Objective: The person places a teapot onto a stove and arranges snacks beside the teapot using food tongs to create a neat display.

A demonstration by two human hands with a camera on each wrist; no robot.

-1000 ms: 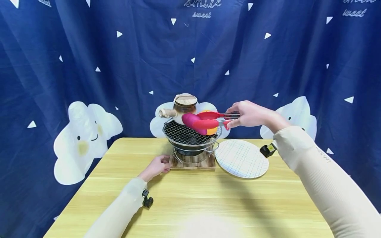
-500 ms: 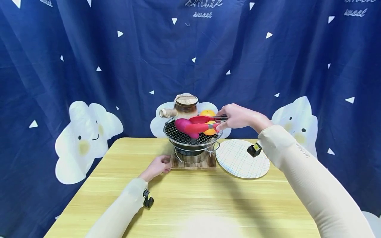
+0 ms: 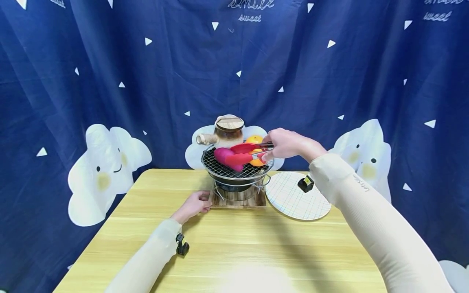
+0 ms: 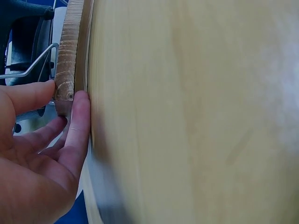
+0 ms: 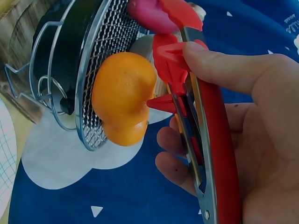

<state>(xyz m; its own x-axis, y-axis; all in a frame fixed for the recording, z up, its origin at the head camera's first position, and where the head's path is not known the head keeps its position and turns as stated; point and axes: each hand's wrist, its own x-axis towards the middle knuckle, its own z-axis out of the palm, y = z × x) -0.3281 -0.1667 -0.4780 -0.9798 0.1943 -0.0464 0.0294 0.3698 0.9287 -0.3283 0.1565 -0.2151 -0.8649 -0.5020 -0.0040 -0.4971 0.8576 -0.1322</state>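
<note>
My right hand (image 3: 287, 143) grips red-tipped metal tongs (image 3: 239, 158) above the round wire grill (image 3: 214, 162). Between the tong heads is a purple-magenta, sweet-potato-shaped piece (image 3: 224, 154), low over the mesh or resting on it; contact cannot be told. Two oranges (image 5: 124, 86) sit on the grill's right side, close under the tongs in the right wrist view. My left hand (image 3: 193, 206) pinches the left front corner of the wooden board (image 3: 253, 201) beneath the stove, its thumb (image 4: 35, 97) on one face and fingers on the other.
A clay pot (image 3: 229, 134) with a wooden lid and side handle stands at the grill's back. Right of the stove lies a round checked mat (image 3: 293, 199). The wooden table (image 3: 205, 252) extends forward; a blue curtain (image 3: 165, 73) hangs behind.
My right hand has moved left and slightly down, bringing the tongs and purple piece lower onto or over the mesh. Both oranges show more now. My left hand stays on the board.
</note>
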